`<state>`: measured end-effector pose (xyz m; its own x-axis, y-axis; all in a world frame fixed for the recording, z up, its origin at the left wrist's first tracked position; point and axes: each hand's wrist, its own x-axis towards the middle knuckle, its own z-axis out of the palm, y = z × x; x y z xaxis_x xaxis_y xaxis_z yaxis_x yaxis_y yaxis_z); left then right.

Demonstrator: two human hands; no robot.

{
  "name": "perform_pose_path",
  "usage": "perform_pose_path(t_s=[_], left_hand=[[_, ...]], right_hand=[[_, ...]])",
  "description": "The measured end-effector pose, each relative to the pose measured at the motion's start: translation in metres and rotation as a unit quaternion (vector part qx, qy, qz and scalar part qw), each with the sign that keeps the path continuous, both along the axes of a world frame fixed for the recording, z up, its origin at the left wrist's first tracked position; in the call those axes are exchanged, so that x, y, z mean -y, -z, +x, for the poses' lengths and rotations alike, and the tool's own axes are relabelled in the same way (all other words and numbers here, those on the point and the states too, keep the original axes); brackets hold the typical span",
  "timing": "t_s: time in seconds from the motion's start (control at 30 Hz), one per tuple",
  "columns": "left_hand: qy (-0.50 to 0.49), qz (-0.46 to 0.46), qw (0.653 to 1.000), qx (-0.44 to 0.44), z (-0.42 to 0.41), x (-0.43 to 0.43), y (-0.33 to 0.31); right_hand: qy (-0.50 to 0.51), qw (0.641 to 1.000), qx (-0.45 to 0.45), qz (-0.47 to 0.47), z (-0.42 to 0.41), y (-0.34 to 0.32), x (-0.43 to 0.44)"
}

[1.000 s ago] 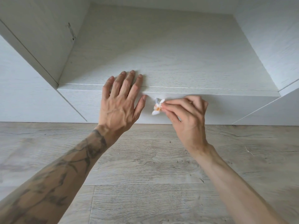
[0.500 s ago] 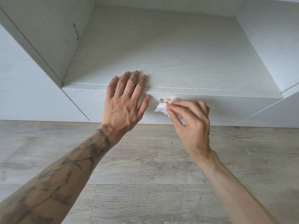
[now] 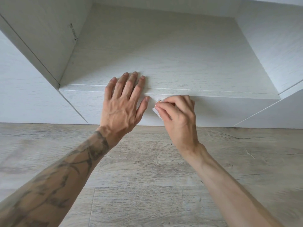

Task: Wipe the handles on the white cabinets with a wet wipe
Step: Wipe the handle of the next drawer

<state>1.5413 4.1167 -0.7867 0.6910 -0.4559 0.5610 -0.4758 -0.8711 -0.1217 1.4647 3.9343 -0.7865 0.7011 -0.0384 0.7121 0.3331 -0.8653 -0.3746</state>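
A low white cabinet (image 3: 164,54) with a drawer front (image 3: 91,105) lies below me. My left hand (image 3: 123,104) rests flat on the cabinet's front edge, fingers straight and spread. Just to its right, my right hand (image 3: 177,115) has its fingers curled round a white wet wipe (image 3: 157,112), pressed against a small knob handle (image 3: 159,101) on the drawer front. Only an orange speck of the handle shows; the rest is hidden by the wipe and my fingers.
Pale wood-grain floor (image 3: 147,169) runs under my arms. White cabinet panels (image 3: 24,95) stand to the left and to the right (image 3: 278,63) of the recess. A small dark mark (image 3: 73,32) sits on the left inner wall.
My right hand has closed further over the handle, so the wipe and the orange knob show far less than before. My left hand stays in place.
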Motion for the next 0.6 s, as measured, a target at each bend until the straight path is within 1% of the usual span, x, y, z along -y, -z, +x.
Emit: perform_pose_path(t_s=[0.23, 0.37, 0.6], left_hand=[[0.005, -0.001, 1.0, -0.004, 0.001, -0.001, 0.001], [0.001, -0.002, 1.0, 0.0, 0.001, -0.001, 0.001], [0.002, -0.006, 1.0, 0.008, 0.001, -0.001, 0.001]], right_hand=[[0.054, 0.998, 0.018, 0.022, -0.01, 0.005, -0.01], [0.066, 0.998, 0.003, 0.004, 0.002, 0.001, -0.014], [0.074, 0.997, 0.013, -0.002, 0.006, 0.0, -0.017]])
